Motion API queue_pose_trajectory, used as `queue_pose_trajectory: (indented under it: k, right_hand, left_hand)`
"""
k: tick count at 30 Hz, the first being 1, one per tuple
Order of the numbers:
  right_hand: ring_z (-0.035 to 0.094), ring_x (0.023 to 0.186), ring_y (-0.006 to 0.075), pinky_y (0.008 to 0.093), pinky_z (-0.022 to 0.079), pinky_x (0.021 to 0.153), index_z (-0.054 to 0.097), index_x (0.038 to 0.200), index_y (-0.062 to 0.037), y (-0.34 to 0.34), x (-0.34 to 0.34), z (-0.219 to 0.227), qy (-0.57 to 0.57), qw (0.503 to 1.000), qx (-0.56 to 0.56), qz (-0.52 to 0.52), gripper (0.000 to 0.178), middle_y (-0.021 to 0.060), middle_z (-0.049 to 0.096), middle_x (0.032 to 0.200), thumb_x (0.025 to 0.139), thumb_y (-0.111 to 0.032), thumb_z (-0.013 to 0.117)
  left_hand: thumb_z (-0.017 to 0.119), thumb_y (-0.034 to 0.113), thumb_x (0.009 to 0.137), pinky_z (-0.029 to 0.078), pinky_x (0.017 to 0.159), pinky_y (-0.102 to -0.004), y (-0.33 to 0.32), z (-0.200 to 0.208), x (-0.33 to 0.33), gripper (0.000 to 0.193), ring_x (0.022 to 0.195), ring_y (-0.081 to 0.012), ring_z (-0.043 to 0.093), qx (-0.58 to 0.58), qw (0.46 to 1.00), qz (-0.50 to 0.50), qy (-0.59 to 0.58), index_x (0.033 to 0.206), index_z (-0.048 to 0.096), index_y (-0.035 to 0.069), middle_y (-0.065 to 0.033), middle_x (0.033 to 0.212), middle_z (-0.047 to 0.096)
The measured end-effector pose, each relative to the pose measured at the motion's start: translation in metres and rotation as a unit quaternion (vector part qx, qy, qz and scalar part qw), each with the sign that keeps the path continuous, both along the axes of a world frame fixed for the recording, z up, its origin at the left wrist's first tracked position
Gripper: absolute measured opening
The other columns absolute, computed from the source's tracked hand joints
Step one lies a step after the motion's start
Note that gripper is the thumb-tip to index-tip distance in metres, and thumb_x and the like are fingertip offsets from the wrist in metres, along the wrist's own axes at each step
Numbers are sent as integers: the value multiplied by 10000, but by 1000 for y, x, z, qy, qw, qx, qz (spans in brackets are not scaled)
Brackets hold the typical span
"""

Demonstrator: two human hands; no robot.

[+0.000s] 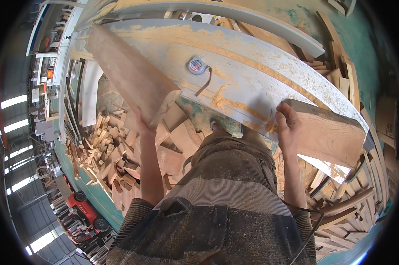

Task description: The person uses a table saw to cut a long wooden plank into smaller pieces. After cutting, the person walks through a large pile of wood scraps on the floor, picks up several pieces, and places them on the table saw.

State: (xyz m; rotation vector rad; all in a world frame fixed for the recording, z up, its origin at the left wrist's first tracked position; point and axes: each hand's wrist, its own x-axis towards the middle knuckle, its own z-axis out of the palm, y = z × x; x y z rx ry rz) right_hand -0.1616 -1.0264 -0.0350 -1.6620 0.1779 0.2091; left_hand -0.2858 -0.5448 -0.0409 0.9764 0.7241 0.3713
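Observation:
A long, thick wooden plank (131, 66) slants across the left part of the white, dusty table (252, 48), its near end jutting past the table's edge. My left hand (144, 126) is closed on that near end, the fingers partly hidden behind the wood. A shorter, wide wooden board (329, 132) lies at the table's right end and overhangs toward me. At this board's left end is my right hand (288, 126), its fingers curled against the wood. Between the two pieces a round tape measure (196, 65) rests on the table, with a dark strap beside it.
Sawdust (226, 99) lies in bands and clumps on the table. A heap of wood offcuts (120, 154) covers the floor at left, and curved wooden pieces (349, 212) are stacked at right. A pale rail (270, 22) runs along the far side. A red vehicle (87, 212) stands farther left.

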Motion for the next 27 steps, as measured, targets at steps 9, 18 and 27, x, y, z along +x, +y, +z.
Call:
queue_pose_trajectory:
  k: [9, 18, 27]
  right_hand:
    - [655, 1025, 176, 304, 499, 910, 643, 1224, 62, -21, -21, 31, -57, 996, -1, -72, 330, 110, 709, 1075, 945, -111, 617]
    - [657, 926, 166, 278, 537, 787, 646, 1228, 61, -98, -103, -7, -25, 956, -21, -292, 348, 128, 704, 1100, 934, -125, 640]
    - [606, 1113, 342, 455, 533, 925, 394, 1462, 35, -163, -161, -93, 108, 844, 238, -468, 692, 264, 496, 1386, 964, -376, 644]
  left_hand:
    - [502, 520, 989, 389, 1126, -496, 12, -1, -2, 706, 1359, -332, 454, -46, 999, -10, -5, 1517, 350, 78, -128, 1483, 469]
    - [531, 542, 959, 436, 1090, -489, 2, 0, -5, 758, 1343, -332, 471, -15, 999, -36, 17, 1525, 335, 77, -129, 1467, 477]
    - [484, 478, 1013, 451, 1087, -463, 35, -43, -8, 641, 1301, -326, 530, 33, 999, -30, -21, 1490, 384, 62, -119, 1441, 516]
